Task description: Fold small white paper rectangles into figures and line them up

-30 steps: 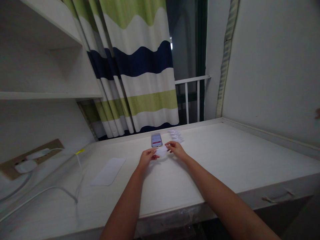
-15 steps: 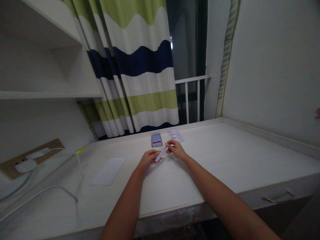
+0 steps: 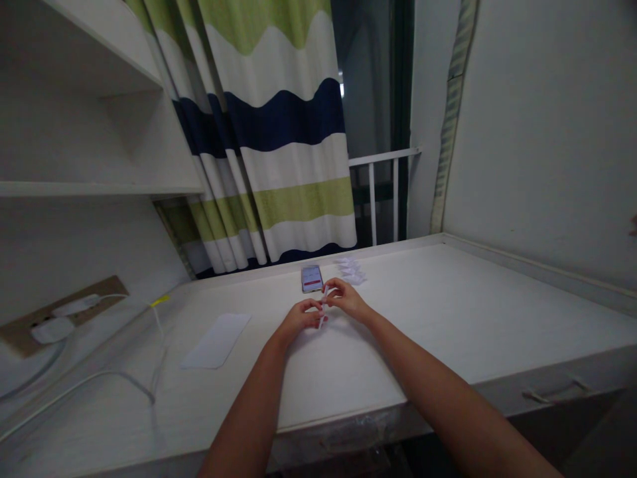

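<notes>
Between my hands is a narrow strip of folded white paper (image 3: 324,309), held above the desk and seen nearly edge-on. My left hand (image 3: 302,317) pinches its lower part, while my right hand (image 3: 344,298) grips it higher up, fingertips close to the left ones. The fingers partly hide the paper. Just beyond my hands lies a phone (image 3: 312,279) with its screen lit. Several small folded white paper pieces (image 3: 351,271) sit in a group to the right of the phone.
On the left of the white desk (image 3: 448,299) lies a stack or sheet of white paper (image 3: 217,341). White cables (image 3: 114,373) run from a wall socket with plugs (image 3: 52,330). A striped curtain (image 3: 293,166) hangs behind the desk, and shelves (image 3: 99,189) overhang the left side.
The paper strip has turned from a slanted, face-on position to nearly upright and edge-on. My hands have come closer together, the right one shifting slightly left.
</notes>
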The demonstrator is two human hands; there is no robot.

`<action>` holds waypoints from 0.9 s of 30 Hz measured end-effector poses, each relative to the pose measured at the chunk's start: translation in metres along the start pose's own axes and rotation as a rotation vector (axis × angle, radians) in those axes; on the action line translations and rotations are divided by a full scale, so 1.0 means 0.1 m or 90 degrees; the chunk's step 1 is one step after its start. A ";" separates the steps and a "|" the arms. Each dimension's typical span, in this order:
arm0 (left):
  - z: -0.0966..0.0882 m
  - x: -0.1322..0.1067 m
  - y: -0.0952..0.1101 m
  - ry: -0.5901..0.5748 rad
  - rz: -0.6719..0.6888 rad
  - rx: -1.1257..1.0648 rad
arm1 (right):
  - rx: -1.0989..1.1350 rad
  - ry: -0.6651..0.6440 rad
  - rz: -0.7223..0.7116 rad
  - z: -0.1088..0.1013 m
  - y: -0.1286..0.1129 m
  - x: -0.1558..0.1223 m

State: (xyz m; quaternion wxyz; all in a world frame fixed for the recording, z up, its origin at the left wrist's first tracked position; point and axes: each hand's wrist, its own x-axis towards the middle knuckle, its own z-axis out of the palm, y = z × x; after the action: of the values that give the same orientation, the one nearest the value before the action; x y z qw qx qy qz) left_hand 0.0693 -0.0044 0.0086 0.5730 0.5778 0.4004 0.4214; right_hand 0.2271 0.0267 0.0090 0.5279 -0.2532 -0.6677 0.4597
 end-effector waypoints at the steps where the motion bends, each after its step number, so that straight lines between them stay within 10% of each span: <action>1: 0.00 0.00 0.00 0.001 0.001 0.000 | -0.006 -0.002 -0.004 0.00 -0.01 0.00; 27: -0.04 0.08 -0.04 0.133 0.107 0.013 | -0.123 0.055 -0.037 -0.01 0.18 0.03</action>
State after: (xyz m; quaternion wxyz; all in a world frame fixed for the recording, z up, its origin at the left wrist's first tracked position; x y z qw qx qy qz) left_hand 0.0681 0.0046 0.0045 0.4849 0.5681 0.4126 0.5214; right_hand 0.2240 0.0375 -0.0048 0.5425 -0.3033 -0.6923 0.3667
